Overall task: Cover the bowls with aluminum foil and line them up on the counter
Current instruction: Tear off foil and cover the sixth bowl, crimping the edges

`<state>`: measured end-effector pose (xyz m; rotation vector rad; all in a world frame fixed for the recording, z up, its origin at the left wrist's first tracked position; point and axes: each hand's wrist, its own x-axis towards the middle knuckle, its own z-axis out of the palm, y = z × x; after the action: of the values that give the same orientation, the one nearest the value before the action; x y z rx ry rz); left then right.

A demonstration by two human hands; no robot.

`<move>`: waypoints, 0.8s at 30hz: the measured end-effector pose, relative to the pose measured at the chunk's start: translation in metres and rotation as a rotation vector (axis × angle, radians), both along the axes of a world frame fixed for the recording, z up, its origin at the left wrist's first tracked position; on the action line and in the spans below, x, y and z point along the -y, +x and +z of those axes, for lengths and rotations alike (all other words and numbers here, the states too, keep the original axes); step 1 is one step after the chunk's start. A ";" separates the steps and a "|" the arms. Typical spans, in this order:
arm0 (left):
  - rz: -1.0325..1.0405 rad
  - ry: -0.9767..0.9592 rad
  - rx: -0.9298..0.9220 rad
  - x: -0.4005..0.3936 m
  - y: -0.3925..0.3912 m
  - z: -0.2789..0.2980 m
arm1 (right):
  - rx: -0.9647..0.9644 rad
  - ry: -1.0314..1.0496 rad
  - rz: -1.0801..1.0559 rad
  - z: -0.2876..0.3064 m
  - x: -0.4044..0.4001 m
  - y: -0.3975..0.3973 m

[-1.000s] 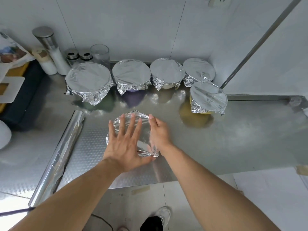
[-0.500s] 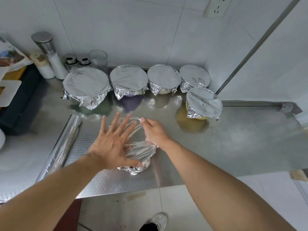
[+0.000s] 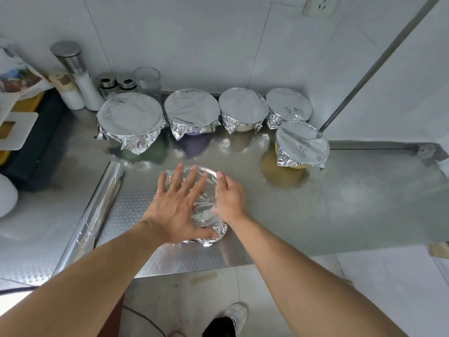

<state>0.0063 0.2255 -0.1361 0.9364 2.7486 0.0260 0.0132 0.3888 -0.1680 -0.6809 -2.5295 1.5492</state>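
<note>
The steel counter (image 3: 340, 210), smooth at right and dimpled at lower left, filled mid-frame. Five round bowls capped in crinkled foil (image 3: 130, 115) sat across the upper centre. A long foil roll (image 3: 97, 210) lay diagonally at left. At centre, the sixth bowl (image 3: 206, 210) wore shiny creased foil; the left hand (image 3: 177, 210) lay flat on top, fingers spread, while the right hand (image 3: 229, 198) pressed foil against its right side.

A: Left hand (image 3: 178, 210) flat, fingers spread, on the foil-covered bowl (image 3: 204, 207); right hand (image 3: 229, 198) presses its right side.

B: Behind that bowl?

A: Four covered bowls (image 3: 192, 110) by the wall, a fifth (image 3: 301, 142) right; foil roll (image 3: 97, 210) left.
</note>
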 end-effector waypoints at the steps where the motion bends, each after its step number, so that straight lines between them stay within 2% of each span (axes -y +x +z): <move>1: 0.010 0.009 0.003 0.000 0.000 0.000 | -0.004 -0.016 -0.052 -0.003 0.005 0.006; 6: 0.031 0.036 0.001 0.001 0.004 -0.002 | -0.042 -0.133 -0.250 -0.004 0.024 0.025; 15: 0.034 0.014 -0.009 -0.001 0.005 -0.001 | -0.075 -0.277 -0.252 -0.003 0.019 0.023; 21: 0.047 -0.001 -0.007 -0.001 0.005 0.001 | -0.019 -0.344 -0.254 -0.004 0.024 0.023; 24: 0.041 0.078 -0.018 0.001 0.007 0.003 | -0.004 -0.367 -0.263 -0.001 0.025 0.022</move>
<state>0.0135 0.2245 -0.1335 0.9041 2.8012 0.1333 0.0353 0.3643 -0.1687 -1.0011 -2.0625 1.9214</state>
